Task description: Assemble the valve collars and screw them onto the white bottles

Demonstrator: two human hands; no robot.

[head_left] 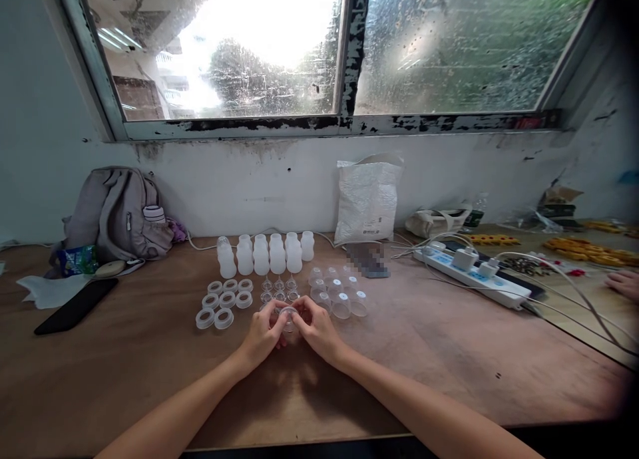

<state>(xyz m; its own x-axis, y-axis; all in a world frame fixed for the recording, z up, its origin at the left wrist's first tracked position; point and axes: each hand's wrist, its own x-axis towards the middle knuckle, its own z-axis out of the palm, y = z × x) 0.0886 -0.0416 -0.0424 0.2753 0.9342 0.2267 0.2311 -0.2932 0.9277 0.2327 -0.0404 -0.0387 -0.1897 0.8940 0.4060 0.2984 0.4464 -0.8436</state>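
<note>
My left hand (263, 332) and my right hand (315, 327) meet at the middle of the wooden table (150, 366), fingers curled together round a small clear plastic part (288, 314). Just beyond them stand small clear nipple pieces (279, 290). To the left lie several white screw rings (224, 303). To the right sit several clear dome caps (337, 291). Behind all these stands a row of white plastic bottles (264, 253).
A grey backpack (117, 213) and a black phone (76, 305) lie at the left. A white plastic bag (367, 203) leans on the wall. A power strip (474, 269) with cables runs right. Another person's hand (624, 284) rests at the far right edge.
</note>
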